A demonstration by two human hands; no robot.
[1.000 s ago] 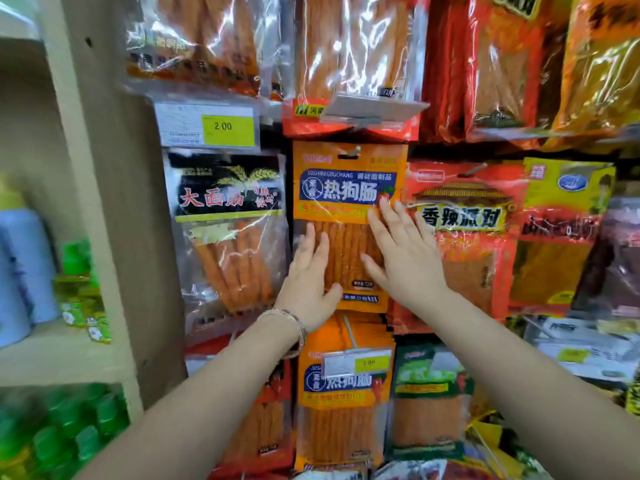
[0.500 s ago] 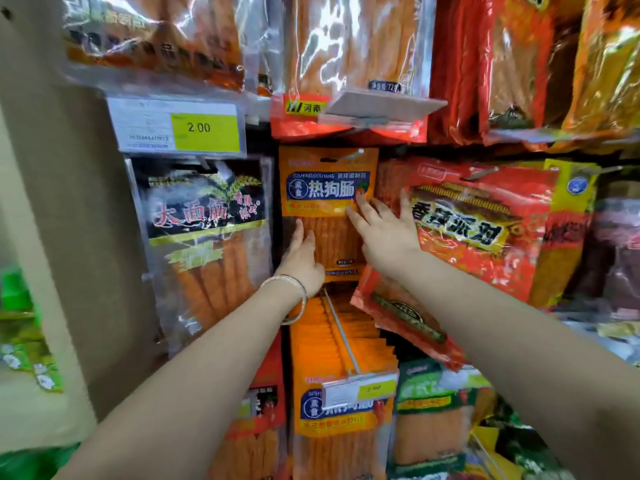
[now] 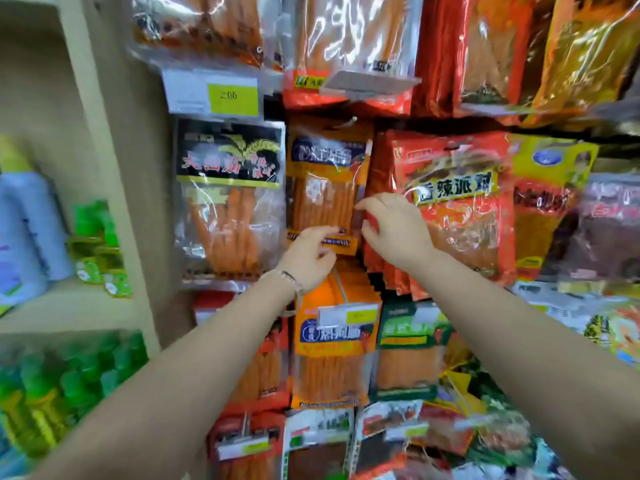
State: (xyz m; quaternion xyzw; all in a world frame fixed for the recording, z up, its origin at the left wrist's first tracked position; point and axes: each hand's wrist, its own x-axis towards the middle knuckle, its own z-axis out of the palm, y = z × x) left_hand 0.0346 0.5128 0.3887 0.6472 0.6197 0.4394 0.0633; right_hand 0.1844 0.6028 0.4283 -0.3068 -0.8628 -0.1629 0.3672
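left grip raised, pinching orange packet bottom edge | right grip curled, pinching its right edge

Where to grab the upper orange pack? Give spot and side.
Probably pinch the orange pack at its bottom seam, from below and in front. It hangs flat from a peg, a black pack and a red pack crowd its sides, only the bottom edge is free. The left hand pinches there; the right hand is at its right edge.

Only the front is open to me: a black-labelled packet crowds the orange packet's left edge, a red packet its right.
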